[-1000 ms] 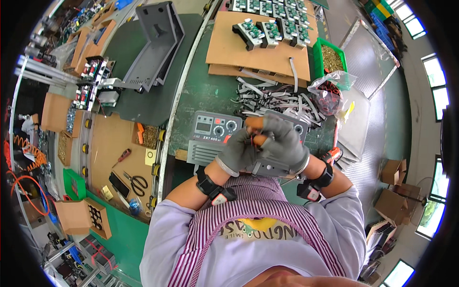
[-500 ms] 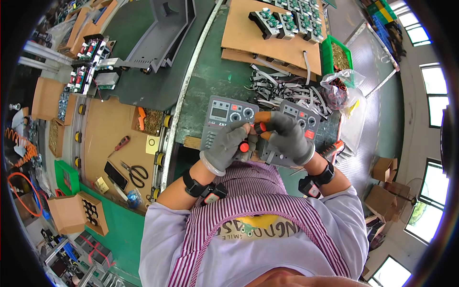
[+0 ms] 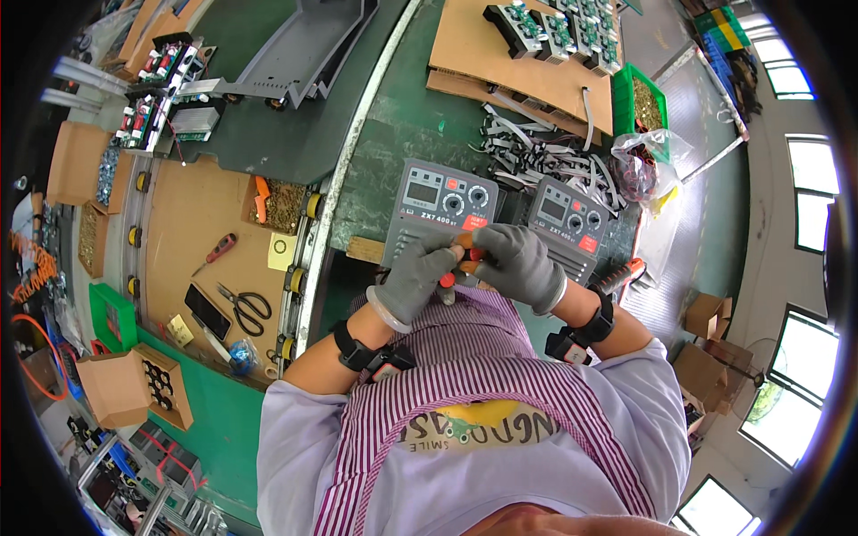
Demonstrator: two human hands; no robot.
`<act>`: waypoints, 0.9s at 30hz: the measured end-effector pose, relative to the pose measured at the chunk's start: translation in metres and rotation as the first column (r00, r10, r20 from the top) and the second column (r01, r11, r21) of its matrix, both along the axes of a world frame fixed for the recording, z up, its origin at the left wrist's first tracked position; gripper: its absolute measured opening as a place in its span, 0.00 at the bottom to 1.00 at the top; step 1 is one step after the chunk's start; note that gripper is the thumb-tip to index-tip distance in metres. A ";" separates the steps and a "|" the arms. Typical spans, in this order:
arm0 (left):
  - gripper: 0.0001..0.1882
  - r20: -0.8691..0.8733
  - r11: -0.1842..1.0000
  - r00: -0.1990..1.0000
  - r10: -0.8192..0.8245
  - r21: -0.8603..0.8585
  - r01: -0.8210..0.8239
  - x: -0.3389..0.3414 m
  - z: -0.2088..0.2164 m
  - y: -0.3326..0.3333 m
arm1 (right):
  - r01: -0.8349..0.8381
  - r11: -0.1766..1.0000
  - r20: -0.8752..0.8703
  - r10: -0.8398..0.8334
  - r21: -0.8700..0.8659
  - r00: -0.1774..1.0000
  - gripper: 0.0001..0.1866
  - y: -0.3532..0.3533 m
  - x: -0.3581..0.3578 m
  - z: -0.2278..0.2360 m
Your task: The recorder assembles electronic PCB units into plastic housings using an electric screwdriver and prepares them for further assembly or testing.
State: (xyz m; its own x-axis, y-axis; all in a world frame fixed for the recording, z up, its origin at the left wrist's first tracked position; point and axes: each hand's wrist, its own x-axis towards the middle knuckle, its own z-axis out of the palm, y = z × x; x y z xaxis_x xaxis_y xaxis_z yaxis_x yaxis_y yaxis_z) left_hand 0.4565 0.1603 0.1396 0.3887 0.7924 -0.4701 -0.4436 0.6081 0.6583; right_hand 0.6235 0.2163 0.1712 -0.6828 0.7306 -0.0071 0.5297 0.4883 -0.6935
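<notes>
My left hand [image 3: 413, 279], in a grey glove with bare fingertips, is closed in a pinch low in front of the left panel. A small cylindrical part with a red end [image 3: 447, 280] shows at its fingers. My right hand [image 3: 523, 266], gloved alike, is closed around another red-ended part [image 3: 476, 255], mostly hidden by the fingers. The fingertips of both hands almost meet. Behind them lie two grey control panels with displays and dials: the left panel [image 3: 429, 198] and the right panel [image 3: 563, 219].
Tangled ribbon cables [image 3: 545, 156] lie beyond the panels, next to cardboard [image 3: 518, 67] bearing circuit boards. An orange-and-black tool [image 3: 623, 275] is right of my right hand. Left of the metal rail are scissors [image 3: 246, 308], a screwdriver [image 3: 214, 254] and a phone [image 3: 207, 311].
Both hands have drawn closer together, and the red-ended parts are now more covered by my fingers. The view has shifted slightly; the panels appear a little turned.
</notes>
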 end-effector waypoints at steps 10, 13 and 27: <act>0.12 0.166 0.956 0.945 0.281 -0.133 -0.261 -0.016 -0.017 -0.018 | 0.069 0.997 0.224 -0.071 0.018 0.972 0.14 0.051 -0.005 -0.037; 0.13 0.236 0.953 0.925 0.298 -0.122 -0.276 -0.031 -0.020 -0.024 | -0.006 0.999 0.377 -0.011 0.043 0.926 0.17 0.064 -0.007 -0.051; 0.10 0.291 0.900 0.851 0.436 -0.121 -0.420 -0.065 -0.048 -0.034 | -0.218 0.975 0.661 0.142 0.033 0.737 0.09 0.068 -0.035 -0.038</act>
State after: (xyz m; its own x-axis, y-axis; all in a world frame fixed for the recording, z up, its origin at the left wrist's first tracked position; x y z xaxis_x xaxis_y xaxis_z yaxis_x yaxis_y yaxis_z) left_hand 0.3918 0.1258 0.0916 0.1463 0.8915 -0.4288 -0.8402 0.3407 0.4218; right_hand 0.5884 0.2841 0.1330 -0.6579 0.6167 -0.4322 0.7278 0.6683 -0.1542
